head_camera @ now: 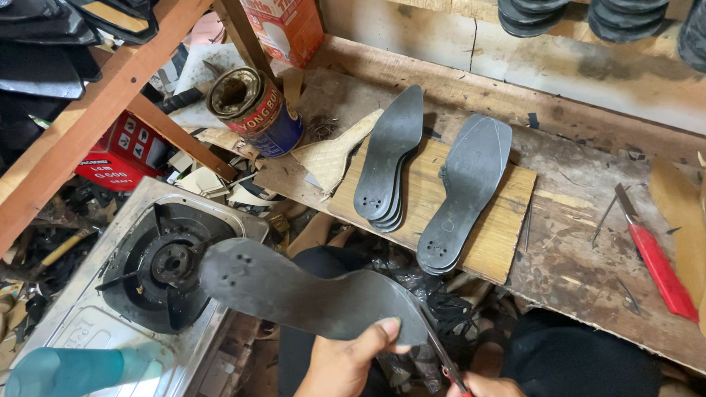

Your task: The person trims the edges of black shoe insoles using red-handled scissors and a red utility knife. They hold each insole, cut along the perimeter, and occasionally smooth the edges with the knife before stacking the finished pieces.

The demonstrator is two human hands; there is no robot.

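Head view, looking down into a cluttered workbench corner. The left hand [345, 368] pinches the wide end of a dark grey shoe insole [311, 291] between thumb and fingers, thumb on top, holding it level so that its narrow heel end, marked by three small holes, reaches out over the burner of a single gas stove [159, 266] at lower left. The right hand [493, 396], only partly in frame at the bottom edge, is closed around the red handle of a thin-bladed knife [445, 362], whose blade tip meets the edge of the held insole just beside the left thumb. On the wooden bench [586, 254] above lies a pale wooden board [509, 220] carrying two stacks of insoles of the same kind: a narrower stack [387, 157] to the left and a broader stack [464, 194] to the right, apart from each other. A second red-handled knife [657, 264] rests on the bench well to the right of the board. Behind the board, a rusted open tin [254, 109] lies tilted beside an orange-and-white carton [285, 20]. A blurred teal object [77, 373] occupies the lower left corner in front of the stove.
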